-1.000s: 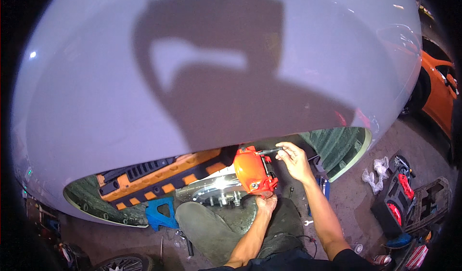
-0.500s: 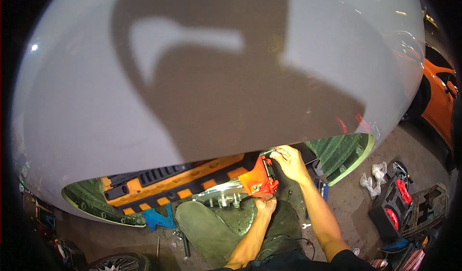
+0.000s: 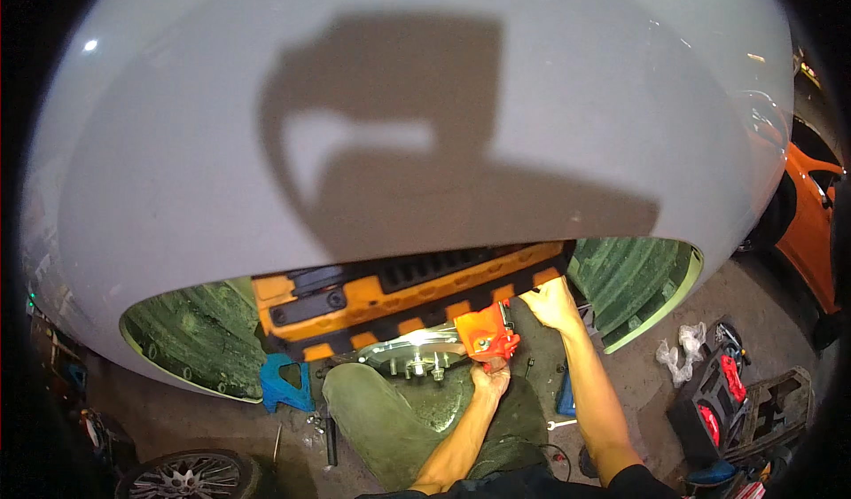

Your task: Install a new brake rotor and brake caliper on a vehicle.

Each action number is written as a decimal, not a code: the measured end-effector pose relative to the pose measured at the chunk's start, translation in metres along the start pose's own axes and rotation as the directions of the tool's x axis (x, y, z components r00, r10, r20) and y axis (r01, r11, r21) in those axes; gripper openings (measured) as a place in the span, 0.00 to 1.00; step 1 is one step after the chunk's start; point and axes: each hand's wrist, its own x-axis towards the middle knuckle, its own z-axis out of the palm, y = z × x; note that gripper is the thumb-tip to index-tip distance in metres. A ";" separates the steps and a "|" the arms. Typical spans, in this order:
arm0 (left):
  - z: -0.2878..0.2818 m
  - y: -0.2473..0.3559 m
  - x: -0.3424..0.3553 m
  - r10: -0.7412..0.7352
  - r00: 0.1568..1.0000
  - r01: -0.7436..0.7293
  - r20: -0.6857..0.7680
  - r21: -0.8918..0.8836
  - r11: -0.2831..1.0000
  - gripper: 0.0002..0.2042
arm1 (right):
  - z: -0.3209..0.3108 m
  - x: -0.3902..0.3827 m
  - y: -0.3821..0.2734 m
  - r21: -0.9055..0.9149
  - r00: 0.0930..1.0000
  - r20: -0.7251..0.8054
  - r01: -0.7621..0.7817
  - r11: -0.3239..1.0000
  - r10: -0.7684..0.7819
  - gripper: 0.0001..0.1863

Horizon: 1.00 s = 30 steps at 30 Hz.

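A red brake caliper sits at the right end of a shiny brake disc with wheel studs, under the car's wheel arch. My left hand grips the caliper's lower end from below, fingers closed against it. Up and to the right, my right hand reaches into the arch beside the caliper. Its fingertips go behind an orange-and-black ridged piece, so their hold cannot be seen. That piece also covers the top of the disc and part of the caliper.
The pale fender overhangs my hands. Green-lit arch liner flanks them. On the floor are a wrench, a blue stand, a removed wheel and a black case with red parts. An orange car stands at right.
My view has shifted, and the orange-and-black piece now sits further right, covering more of the caliper. My right hand has moved slightly down and right; its fingertips have gone out of sight.
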 end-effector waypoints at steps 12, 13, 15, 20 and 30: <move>0.015 -0.004 -0.007 0.081 0.995 -0.084 -0.050 -0.056 0.995 0.21 | 0.025 0.012 0.023 -0.068 0.982 0.076 0.177 0.982 -0.172 0.14; 0.016 -0.008 -0.008 0.093 0.995 -0.096 -0.039 -0.082 0.992 0.21 | 0.023 0.018 0.040 -0.181 0.973 0.062 0.228 0.957 -0.220 0.14; 0.020 -0.015 -0.011 0.089 0.996 -0.088 0.015 -0.003 0.996 0.22 | 0.020 0.032 0.093 -0.009 0.995 0.051 0.081 0.997 -0.081 0.12; 0.030 -0.017 -0.020 0.122 0.991 -0.113 -0.050 0.156 0.981 0.25 | 0.027 0.031 0.078 -0.033 0.981 0.047 0.190 0.981 -0.188 0.12; 0.037 -0.020 -0.018 0.099 0.995 -0.098 -0.024 0.035 0.995 0.18 | 0.030 0.030 0.072 -0.463 0.978 0.059 0.202 0.863 -0.198 0.13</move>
